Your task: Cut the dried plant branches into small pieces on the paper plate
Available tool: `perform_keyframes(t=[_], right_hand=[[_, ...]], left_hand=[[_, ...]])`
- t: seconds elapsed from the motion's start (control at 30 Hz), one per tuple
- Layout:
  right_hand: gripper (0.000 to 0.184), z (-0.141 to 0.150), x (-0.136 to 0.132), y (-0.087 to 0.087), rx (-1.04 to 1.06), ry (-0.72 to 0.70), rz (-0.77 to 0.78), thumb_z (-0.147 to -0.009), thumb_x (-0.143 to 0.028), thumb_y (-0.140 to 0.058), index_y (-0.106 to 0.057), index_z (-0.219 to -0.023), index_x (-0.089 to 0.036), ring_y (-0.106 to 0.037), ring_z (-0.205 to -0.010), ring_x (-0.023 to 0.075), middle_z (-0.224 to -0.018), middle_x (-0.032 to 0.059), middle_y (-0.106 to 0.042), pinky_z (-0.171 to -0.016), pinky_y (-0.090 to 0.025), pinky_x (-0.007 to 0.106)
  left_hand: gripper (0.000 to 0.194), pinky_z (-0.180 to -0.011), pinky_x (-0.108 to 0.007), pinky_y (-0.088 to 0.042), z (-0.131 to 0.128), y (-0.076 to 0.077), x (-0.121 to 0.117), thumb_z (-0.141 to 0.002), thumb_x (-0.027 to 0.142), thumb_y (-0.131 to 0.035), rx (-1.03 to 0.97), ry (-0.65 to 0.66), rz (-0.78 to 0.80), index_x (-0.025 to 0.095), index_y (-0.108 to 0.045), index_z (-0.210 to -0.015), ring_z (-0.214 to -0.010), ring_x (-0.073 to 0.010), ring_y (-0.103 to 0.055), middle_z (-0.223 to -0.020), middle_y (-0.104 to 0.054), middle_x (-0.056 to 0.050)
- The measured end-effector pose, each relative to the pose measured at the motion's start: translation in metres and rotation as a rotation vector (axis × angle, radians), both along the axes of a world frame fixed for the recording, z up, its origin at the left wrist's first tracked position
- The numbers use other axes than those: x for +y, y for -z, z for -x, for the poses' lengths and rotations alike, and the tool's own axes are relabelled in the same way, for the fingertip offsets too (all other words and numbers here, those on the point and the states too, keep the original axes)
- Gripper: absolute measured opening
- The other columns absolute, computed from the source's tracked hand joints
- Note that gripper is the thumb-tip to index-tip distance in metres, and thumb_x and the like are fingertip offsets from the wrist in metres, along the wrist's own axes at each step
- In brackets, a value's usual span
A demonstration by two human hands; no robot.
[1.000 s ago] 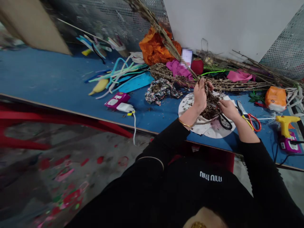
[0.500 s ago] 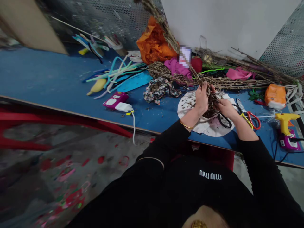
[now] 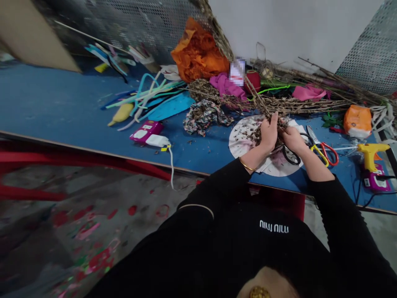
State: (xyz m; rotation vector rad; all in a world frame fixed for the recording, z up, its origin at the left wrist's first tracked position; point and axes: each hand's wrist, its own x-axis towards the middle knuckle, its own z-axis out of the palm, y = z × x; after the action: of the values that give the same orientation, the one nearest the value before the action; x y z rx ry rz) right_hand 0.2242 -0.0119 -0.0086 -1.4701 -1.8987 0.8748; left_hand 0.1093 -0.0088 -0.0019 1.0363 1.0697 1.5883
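A long bundle of dried plant stalks [image 3: 221, 39] slants down from the upper edge into my hands. My left hand [image 3: 269, 131] is closed around the lower stalks, thumb pointing up. Close beside it, my right hand [image 3: 290, 138] pinches the brown dried leaves at the lower end; its fingertips are partly hidden. Both hands are above a round white sheet [image 3: 237, 145] scattered with brown leaf crumbs. Black-handled scissors [image 3: 291, 155] lie on the sheet under my right wrist. Just right of them are scissors with red and yellow handles [image 3: 329, 154].
More dried stalks [image 3: 310, 106] lie along the back of the blue table [image 3: 198, 155]. To the right are an orange packet [image 3: 357, 120] and a yellow glue gun [image 3: 369, 154]. Leftward lie floral cloth [image 3: 203, 117], a purple box [image 3: 144, 131], coloured strips [image 3: 145, 97] and orange wrapping [image 3: 198, 54].
The hands have drawn closer together and the left has slid slightly right. The upper stalks have swung to a steeper slant. The whole view has shifted a little.
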Motion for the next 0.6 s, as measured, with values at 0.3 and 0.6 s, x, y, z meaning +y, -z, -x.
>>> perform_keyframes(t=[0.3, 0.6], right_hand=[[0.030, 0.006, -0.020, -0.021, 0.077, -0.098, 0.133, -0.092, -0.039, -0.052, -0.044, -0.067, -0.025, -0.047, -0.052, 0.0146, -0.055, -0.0014, -0.051, -0.056, -0.036, 0.030], [0.036, 0.009, -0.018, -0.017, -0.007, -0.031, -0.064, -0.090, -0.041, -0.052, -0.038, -0.061, -0.024, -0.042, -0.063, 0.0128, -0.058, -0.0026, -0.044, -0.060, -0.029, 0.028]], left_hand=[[0.030, -0.099, -0.036, -0.044, 0.019, 0.004, 0.017, -0.092, 0.054, -0.065, 0.107, -0.195, -0.092, 0.028, -0.057, -0.079, -0.098, -0.0243, -0.062, -0.082, -0.065, -0.003], [0.030, -0.091, -0.036, -0.047, 0.035, 0.000, 0.016, -0.086, 0.049, -0.076, 0.111, -0.079, -0.132, 0.025, -0.061, -0.075, -0.087, -0.0220, -0.062, -0.076, -0.064, -0.002]])
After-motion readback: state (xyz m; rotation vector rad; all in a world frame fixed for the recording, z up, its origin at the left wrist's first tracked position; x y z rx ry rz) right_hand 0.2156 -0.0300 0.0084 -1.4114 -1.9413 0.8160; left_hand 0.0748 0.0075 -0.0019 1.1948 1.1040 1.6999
